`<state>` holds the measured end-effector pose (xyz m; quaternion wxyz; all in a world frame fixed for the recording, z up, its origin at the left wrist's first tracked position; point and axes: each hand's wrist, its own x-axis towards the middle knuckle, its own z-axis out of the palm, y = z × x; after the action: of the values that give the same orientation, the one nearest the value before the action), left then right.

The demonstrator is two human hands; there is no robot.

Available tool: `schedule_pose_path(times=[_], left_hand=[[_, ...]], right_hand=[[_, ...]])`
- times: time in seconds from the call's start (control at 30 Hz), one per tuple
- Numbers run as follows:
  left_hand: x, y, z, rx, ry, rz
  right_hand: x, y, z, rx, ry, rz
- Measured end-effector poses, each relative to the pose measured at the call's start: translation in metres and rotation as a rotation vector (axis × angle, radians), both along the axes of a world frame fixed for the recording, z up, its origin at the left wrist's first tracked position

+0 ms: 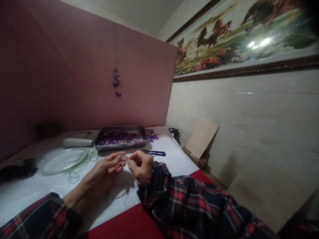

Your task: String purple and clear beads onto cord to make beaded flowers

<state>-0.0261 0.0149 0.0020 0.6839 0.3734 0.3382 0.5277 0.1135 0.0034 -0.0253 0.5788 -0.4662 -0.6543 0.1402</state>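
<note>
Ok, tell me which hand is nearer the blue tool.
Right. The right hand is just left of the blue tool, on its near side; the left hand is farther left.

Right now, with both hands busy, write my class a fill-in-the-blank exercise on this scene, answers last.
The tray of beads rests on a ____ covering.
The snips have a ____ handle.
The left hand and right hand hold a small piece ____ them.
A purple strand hangs against a ____ panel.

white; blue; between; pink

room right of blue snips [157, 153]; tray [122, 146] blocks far side
</note>
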Motion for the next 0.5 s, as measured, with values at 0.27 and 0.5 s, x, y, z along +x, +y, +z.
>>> schedule_pose_path(times=[0.27, 0.5], left_hand=[[-0.0006, -0.0023, -0.0009, 0.027, 0.027, -0.009], [-0.0007, 0.0009, -0.0036, 0.026, -0.005, -0.005]], right_hand=[[0.0019, -0.0014, 0.0016, -0.015, -0.026, 0.033], [0.0035, -0.0014, 0.0016, -0.020, -0.046, 0.042]])
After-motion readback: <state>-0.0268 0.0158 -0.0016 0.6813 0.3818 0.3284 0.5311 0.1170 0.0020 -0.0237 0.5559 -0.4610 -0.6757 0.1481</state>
